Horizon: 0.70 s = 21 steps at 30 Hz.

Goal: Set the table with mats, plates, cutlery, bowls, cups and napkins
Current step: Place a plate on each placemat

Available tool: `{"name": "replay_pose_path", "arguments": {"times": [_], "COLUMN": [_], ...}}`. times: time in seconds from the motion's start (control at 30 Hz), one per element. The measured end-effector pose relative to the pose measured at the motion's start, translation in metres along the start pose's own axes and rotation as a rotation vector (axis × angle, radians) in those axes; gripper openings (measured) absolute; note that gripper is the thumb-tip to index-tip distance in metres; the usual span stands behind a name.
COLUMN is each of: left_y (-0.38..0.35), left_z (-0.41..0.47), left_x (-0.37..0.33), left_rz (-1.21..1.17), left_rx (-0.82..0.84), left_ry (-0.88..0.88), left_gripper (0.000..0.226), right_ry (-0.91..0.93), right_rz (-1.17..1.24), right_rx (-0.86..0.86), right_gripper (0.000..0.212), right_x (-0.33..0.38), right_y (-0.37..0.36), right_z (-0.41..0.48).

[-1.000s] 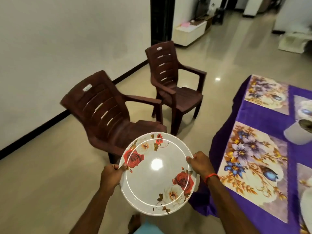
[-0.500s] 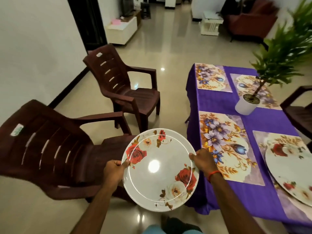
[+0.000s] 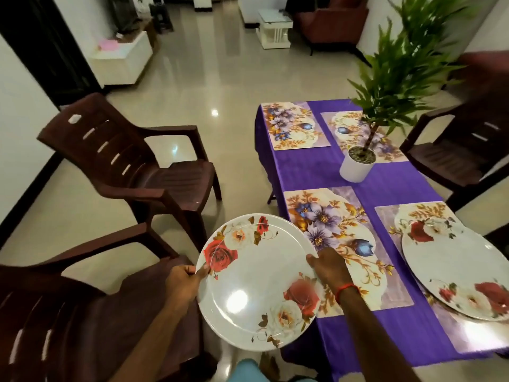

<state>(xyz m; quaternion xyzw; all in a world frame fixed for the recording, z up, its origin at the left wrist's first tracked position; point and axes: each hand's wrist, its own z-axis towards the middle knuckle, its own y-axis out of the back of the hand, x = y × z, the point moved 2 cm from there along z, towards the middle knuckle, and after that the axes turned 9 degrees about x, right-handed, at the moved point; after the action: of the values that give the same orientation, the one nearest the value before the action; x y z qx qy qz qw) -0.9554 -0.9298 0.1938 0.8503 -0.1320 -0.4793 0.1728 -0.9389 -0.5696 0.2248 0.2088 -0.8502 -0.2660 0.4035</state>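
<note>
left hand [image 3: 181, 282], right hand [image 3: 329, 267] fingers pinch plate [image 3: 256, 282] at surface [image 3: 303, 166] left edge | chair [image 3: 82, 326] beside | second plate [image 3: 454, 274] cropped right

White plate [image 3: 259, 288] with red roses; purple tablecloth [image 3: 308, 172]; floral mats [image 3: 338, 244]; brown chairs [image 3: 137, 161].

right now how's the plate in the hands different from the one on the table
The held white round rose-patterned plate is held at the edge of the purple-clothed table; the second white round rose-patterned plate lies on a floral mat. The left hand and right hand grip the held plate's rim; nothing touches the second plate. Both are white with red roses.
</note>
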Motion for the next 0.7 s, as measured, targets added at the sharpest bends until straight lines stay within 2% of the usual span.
{"name": "replay_pose_path", "arguments": {"times": [0.17,0.43,0.7], "left_y": [-0.022,-0.07,-0.134], "left_z": [0.031,0.066,0.125], "left_x": [-0.03,-0.085,-0.139], "left_rz": [0.061,0.194,0.192], "left_rx": [0.056,0.158,0.362], "left_ry": [-0.022,-0.089,-0.088], "left_gripper": [0.031,0.04,0.037], "right_ry": [-0.052,-0.149,-0.319], "right_rz": [-0.024,0.088,0.249], "right_rx": [-0.034,-0.13,-0.239], "right_gripper": [0.03,0.032,0.028], "right_x": [-0.016,-0.051,-0.084], "right_y": [0.015,0.039,0.063], "right_z": [0.019,0.034,0.058]}}
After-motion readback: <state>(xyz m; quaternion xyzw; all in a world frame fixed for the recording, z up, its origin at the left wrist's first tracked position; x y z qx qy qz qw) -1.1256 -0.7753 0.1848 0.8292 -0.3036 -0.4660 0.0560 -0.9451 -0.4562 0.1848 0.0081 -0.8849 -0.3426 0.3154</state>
